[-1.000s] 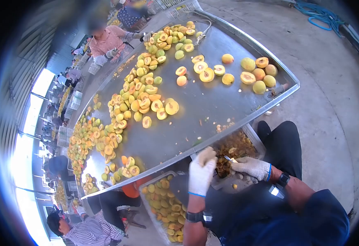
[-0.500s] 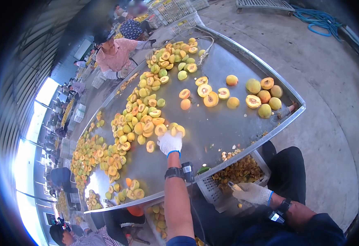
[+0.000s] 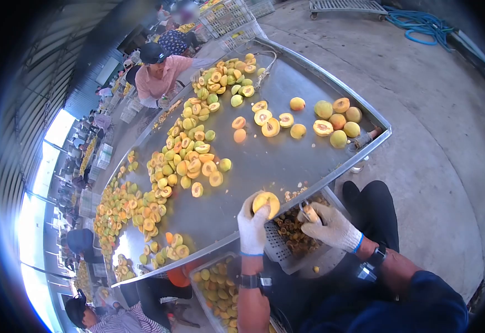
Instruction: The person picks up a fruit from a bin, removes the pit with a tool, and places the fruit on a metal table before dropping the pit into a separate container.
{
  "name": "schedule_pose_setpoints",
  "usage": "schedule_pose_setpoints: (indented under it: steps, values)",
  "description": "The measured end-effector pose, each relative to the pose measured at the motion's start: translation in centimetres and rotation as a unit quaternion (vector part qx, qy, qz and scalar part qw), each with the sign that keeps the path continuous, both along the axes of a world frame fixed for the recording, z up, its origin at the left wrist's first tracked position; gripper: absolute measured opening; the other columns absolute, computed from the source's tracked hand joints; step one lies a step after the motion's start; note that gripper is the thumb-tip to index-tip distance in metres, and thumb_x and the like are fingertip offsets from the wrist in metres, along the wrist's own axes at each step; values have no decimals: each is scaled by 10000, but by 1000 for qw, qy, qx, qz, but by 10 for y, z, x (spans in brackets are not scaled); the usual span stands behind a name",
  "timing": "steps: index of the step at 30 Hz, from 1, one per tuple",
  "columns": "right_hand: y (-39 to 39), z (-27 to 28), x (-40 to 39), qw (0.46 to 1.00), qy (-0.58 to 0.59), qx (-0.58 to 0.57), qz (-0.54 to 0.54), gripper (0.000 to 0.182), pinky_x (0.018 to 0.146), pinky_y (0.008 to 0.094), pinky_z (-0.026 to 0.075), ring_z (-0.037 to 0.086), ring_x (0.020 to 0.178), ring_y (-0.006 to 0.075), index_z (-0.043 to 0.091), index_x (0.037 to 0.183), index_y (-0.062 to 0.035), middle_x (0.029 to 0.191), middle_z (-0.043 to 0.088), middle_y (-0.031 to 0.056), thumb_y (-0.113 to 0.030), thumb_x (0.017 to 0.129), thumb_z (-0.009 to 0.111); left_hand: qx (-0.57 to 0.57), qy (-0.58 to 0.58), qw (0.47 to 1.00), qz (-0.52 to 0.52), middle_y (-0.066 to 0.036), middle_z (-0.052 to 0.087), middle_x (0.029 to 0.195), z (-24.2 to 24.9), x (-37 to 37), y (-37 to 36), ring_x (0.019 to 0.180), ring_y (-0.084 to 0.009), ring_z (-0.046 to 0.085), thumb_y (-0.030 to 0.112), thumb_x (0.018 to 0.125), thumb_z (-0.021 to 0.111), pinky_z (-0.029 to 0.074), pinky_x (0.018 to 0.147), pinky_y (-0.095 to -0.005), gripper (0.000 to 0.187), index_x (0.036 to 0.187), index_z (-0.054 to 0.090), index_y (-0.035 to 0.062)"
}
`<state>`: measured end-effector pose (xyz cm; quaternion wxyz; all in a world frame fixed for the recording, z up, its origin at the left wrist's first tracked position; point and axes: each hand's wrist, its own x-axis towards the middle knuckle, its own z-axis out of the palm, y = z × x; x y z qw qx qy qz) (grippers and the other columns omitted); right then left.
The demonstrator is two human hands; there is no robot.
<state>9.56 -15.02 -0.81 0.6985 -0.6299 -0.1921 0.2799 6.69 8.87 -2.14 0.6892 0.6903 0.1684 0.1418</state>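
My left hand (image 3: 252, 230), in a white knitted glove, grips a yellow peach half (image 3: 266, 204) at the near edge of the metal table. Its cut face is turned up. Just to the right, my gloved right hand (image 3: 331, 226) is closed around a pitting knife (image 3: 310, 213) with a light handle and a small metal end. The knife and the peach half are apart. Beneath both hands stands a plastic crate (image 3: 283, 250) holding brown pits and scraps. Many cut peaches (image 3: 184, 152) lie heaped on the table beyond my left hand.
The metal table (image 3: 287, 166) has a raised rim. Whole and halved peaches (image 3: 338, 139) sit at its right corner. Another crate of peaches (image 3: 217, 288) stands below, left of my legs. A co-worker in a pink shirt (image 3: 159, 83) is across the table; another person (image 3: 109, 316) is lower left.
My left hand has drawn back from the heap to the table's near edge with a peach half. My right hand has lifted the pitting knife toward it. The view has shifted slightly.
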Motion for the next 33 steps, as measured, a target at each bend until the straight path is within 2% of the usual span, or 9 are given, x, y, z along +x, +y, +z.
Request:
schedule_pose_setpoints:
  steps: [6,13,15,17,21,27,29,30,33]
  values:
    - [27,28,7,942,-299,-83,-126,335,830,425,568,695,977,406,684,1169,-46,1077,711,218,-196,876,745,-199,-70,977,5,-102,589,1293,6,-36,-72,1190,-201,573,228,958,564,475,1042,-355,472,1394,533,51]
    - [20,33,-1,875,-443,-140,-137,216,780,457,570,701,896,375,697,1037,-87,990,692,142,-186,852,749,-414,-128,901,-24,-176,491,1514,-1,-56,-88,1407,-297,494,225,984,544,401,1191,-455,632,1556,387,7]
    - [17,30,-1,881,-434,-156,-104,210,770,459,568,700,886,375,693,1020,-80,993,691,136,-174,840,745,-362,-116,925,-8,-201,498,1531,-10,-58,-87,1424,-325,488,191,1059,478,375,1208,-412,566,1574,379,-22]
    - [17,19,0,867,-441,-217,-81,197,766,459,568,702,883,375,693,1012,-72,976,691,137,-158,839,733,-110,-123,986,-27,-203,517,1528,-20,-63,-85,1440,-319,474,286,1078,570,344,1227,-442,632,1564,364,-61]
    - [13,29,-4,943,-278,-175,-54,212,766,452,567,699,868,386,697,977,-47,923,699,156,-175,819,755,-192,-97,977,10,-213,541,1500,-10,-73,-92,1394,-282,520,281,1056,650,385,1195,-407,679,1554,387,-98]
    - [17,0,-15,904,-373,-208,10,261,782,452,556,707,884,391,704,1029,-13,931,720,199,-190,840,732,-258,-84,954,125,-146,638,1347,-42,-68,-101,1245,-212,605,370,1116,491,461,1098,-364,544,1434,535,-69]
    - [14,-2,-23,932,-300,-190,68,263,775,454,548,703,882,398,697,1021,-14,938,717,211,-219,858,724,-132,-128,975,123,-147,648,1301,-51,-70,-92,1190,-223,622,392,1111,490,477,1078,-378,539,1425,543,-43]
    - [10,13,-28,968,-160,-179,73,293,776,459,539,696,880,423,691,1040,-13,933,713,233,-266,894,715,-337,-141,919,148,-156,652,1279,-38,-66,-92,1160,-235,629,429,1099,498,489,1064,-392,542,1396,555,-21]
    - [6,3,-31,965,-181,-178,59,366,790,478,532,710,893,432,680,1069,-8,911,710,255,-356,957,688,-421,-174,879,140,-164,645,1189,-26,-69,-90,1062,-324,632,478,1083,511,513,1000,-475,519,1329,554,24]
